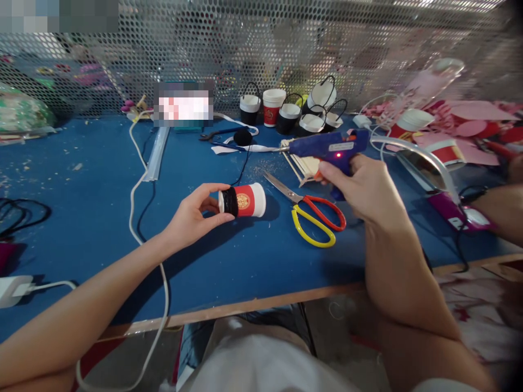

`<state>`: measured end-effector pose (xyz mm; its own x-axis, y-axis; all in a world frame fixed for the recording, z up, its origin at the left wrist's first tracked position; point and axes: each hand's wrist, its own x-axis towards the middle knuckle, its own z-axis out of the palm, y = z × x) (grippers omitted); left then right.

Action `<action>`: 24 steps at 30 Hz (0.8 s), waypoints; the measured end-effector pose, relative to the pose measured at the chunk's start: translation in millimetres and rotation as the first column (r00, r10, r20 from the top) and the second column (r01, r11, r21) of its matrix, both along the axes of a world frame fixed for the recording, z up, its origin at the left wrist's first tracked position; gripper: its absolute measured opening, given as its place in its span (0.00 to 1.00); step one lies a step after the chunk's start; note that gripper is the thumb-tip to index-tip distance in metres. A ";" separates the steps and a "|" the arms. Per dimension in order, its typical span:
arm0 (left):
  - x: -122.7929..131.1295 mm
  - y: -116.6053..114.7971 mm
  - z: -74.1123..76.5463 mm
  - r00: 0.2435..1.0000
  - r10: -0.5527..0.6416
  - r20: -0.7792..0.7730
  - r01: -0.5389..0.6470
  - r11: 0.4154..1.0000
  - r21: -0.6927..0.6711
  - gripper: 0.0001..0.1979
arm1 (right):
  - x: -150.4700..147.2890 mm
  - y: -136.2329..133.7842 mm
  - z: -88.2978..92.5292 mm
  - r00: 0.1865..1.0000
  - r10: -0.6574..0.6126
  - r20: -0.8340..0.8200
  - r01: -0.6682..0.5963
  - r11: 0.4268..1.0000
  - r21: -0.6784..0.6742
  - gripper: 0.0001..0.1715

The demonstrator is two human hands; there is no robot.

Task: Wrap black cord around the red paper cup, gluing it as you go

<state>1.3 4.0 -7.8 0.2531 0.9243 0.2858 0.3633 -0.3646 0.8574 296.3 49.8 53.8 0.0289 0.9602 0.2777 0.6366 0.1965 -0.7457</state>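
Note:
My left hand (200,209) is closed around the base end of a red and white paper cup (255,200), which lies on its side in the air or just at the table. Black cord (231,202) is wound round that end, and a strand runs back to a small black ball of cord (242,136). In my right hand (363,182) is a blue hot glue gun (318,148) with a lit red light, its nozzle pointing left. Scissors (304,209) with one red and one yellow handle lie partly open between my hands.
Several cups (289,117), many with black bands and handles, stand along the perforated metal screen (261,49). Clear glue sticks (158,154) and a white cable (132,201) lie left. Light wooden sticks (304,166) lie under the glue gun. Another person's arm (500,212) reaches in at right.

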 end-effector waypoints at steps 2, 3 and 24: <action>0.2 -0.8 -0.2 1.000 -0.004 -0.018 0.004 1.000 -0.008 0.25 | 8.1 13.5 -3.5 0.984 -0.116 0.135 0.109 0.992 0.055 0.22; 0.4 -1.2 -0.3 1.000 -0.005 -0.026 0.004 1.000 -0.013 0.26 | 11.4 20.5 -5.2 0.965 -0.163 0.204 0.150 0.986 0.079 0.22; 1.9 -4.8 0.3 0.989 -0.107 -0.103 0.124 0.977 0.171 0.25 | -9.7 34.7 -15.3 0.849 -0.276 0.451 0.145 0.942 0.304 0.15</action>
